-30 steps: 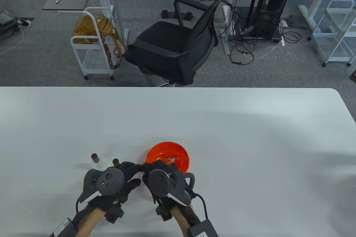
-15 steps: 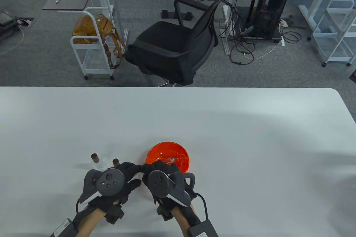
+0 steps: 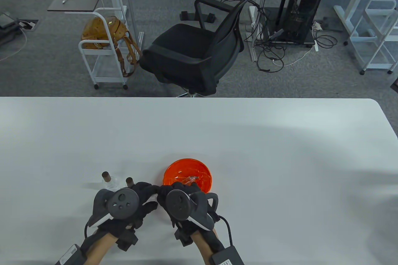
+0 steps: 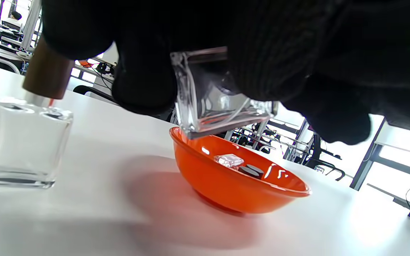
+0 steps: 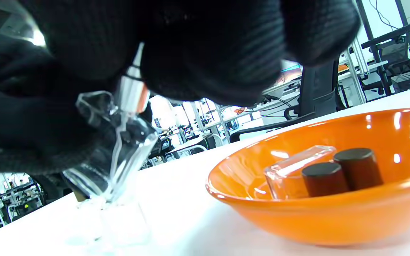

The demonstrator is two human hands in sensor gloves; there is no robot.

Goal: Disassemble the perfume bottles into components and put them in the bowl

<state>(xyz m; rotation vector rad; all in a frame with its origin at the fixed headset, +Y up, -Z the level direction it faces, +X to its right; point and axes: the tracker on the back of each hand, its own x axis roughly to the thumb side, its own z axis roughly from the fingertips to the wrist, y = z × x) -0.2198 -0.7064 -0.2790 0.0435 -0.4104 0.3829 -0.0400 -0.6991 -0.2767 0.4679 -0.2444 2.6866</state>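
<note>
Both gloved hands meet low in the table view, just left of the orange bowl. My left hand grips the body of a clear square glass perfume bottle, held tilted above the table. My right hand pinches the white spray pump at the neck of that bottle. Inside the bowl lie a clear glass bottle and two brown caps. In the table view the hands hide the held bottle.
Two more capped bottles stand on the white table left of the hands: one further left, one brown cap showing just behind my left hand. The nearer one appears in the left wrist view as a glass bottle. An office chair stands beyond the far edge.
The hands have drawn slightly closer together, covering the pale bit of bottle that showed between them. Nothing else has moved.
</note>
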